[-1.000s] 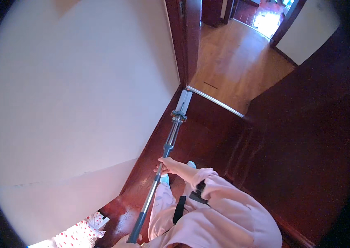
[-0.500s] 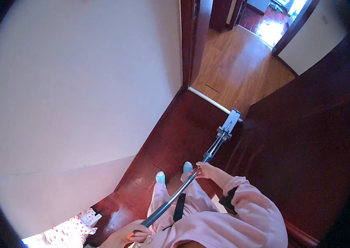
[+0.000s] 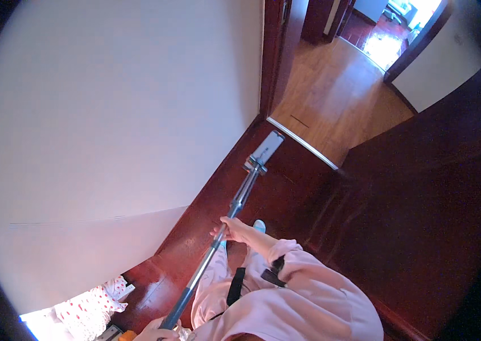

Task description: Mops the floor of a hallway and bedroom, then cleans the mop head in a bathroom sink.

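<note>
A long metal pole with grey sections (image 3: 198, 273) runs slantwise up from my waist; it looks like a mop. At its far end is a narrow, pale flat head (image 3: 268, 146) with a clamp-like joint, over the dark red floor. Whether the head touches the floor I cannot tell. My right hand (image 3: 232, 229) is closed round the middle of the pole. Low in the picture, my left hand (image 3: 158, 331) grips the pole's near end, partly cut off by the lower edge.
A white wall (image 3: 110, 113) borders the floor on the left, a dark red door or panel (image 3: 416, 210) on the right. Ahead, a pale threshold strip (image 3: 303, 143) meets a wooden floor (image 3: 337, 96). Red-dotted white cloth (image 3: 93, 301) lies at lower left. My light-blue shoe (image 3: 259, 225) shows beyond my arm.
The pole's head has swung left, from beside the dark door toward the white wall. Both hands have shifted left with it, and my left hand is lower in the picture.
</note>
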Tool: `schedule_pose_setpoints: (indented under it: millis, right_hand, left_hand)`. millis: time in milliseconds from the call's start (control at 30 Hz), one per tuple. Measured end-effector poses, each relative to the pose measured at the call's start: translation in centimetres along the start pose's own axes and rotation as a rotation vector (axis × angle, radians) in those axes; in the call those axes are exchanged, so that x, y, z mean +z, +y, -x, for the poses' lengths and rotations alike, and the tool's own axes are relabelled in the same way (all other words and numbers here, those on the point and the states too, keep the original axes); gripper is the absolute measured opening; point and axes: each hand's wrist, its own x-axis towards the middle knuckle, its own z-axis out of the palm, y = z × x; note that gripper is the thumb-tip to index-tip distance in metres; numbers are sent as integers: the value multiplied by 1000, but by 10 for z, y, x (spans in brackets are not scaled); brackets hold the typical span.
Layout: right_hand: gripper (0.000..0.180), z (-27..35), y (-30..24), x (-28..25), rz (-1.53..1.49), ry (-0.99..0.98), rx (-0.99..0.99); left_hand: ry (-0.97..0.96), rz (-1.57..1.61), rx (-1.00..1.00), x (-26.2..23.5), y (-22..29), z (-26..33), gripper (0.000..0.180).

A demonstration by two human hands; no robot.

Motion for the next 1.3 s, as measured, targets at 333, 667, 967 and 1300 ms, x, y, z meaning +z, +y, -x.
schedule_pose_setpoints:
  millis: [333,667,967,1300]
  right_hand:
    - [30,74,43,-27,42,-117,58]
    - [26,60,176,-18,-129,-295,349]
    - [20,14,196,22,-324,-326,128]
    - [26,-30,118,11,-390,-299,-68]
  left_hand:
    - [60,-173,51,-3,-51,28,37]
    - [259,-589,7,-20,-53,125,56]
    - [453,-596,182,-56,-101,116,48]
    - [628,-1056,293,-40,-25,62,38]
